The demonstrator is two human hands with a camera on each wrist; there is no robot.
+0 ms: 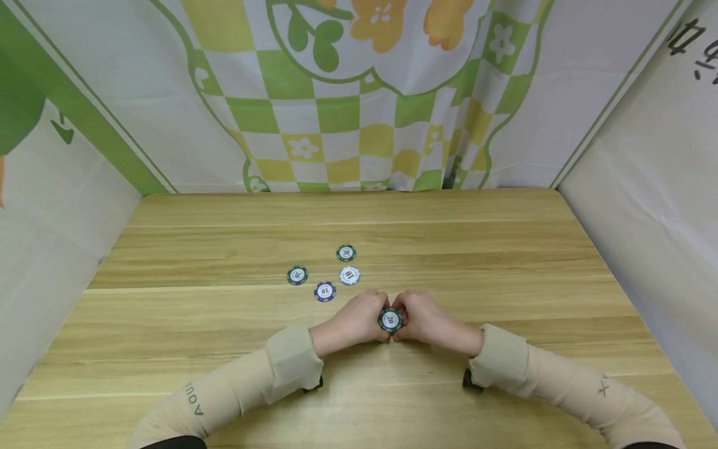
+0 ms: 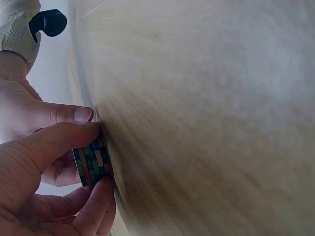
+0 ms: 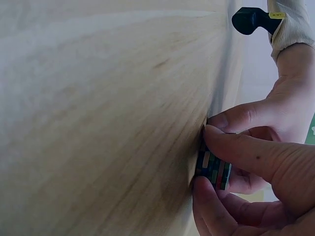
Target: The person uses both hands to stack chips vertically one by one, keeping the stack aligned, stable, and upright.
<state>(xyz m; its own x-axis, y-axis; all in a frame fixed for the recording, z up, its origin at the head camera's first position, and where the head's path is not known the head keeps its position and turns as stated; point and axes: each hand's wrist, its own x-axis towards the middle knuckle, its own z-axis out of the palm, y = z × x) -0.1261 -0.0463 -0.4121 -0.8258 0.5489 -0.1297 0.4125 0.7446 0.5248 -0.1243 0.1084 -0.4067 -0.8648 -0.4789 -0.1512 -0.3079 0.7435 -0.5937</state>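
A short stack of poker chips [image 1: 390,320], topped by a green one marked 20, stands on the table between both hands. From its left side my left hand [image 1: 361,317] grips it with thumb and fingers. On the opposite side my right hand [image 1: 426,318] holds the same stack, the two hands nearly meeting. Coloured edges of several layered chips [image 2: 92,163] show between the left thumb and fingers in the left wrist view. The right wrist view shows the chip edges [image 3: 212,168] low against the tabletop, partly covered by fingers.
Loose chips lie flat beyond the left hand: a green one [image 1: 346,252] at the back, a white one [image 1: 349,275], a blue one [image 1: 325,291] and another green one [image 1: 297,275] farthest left. The wooden table [image 1: 477,249] ends at a patterned curtain [image 1: 342,118].
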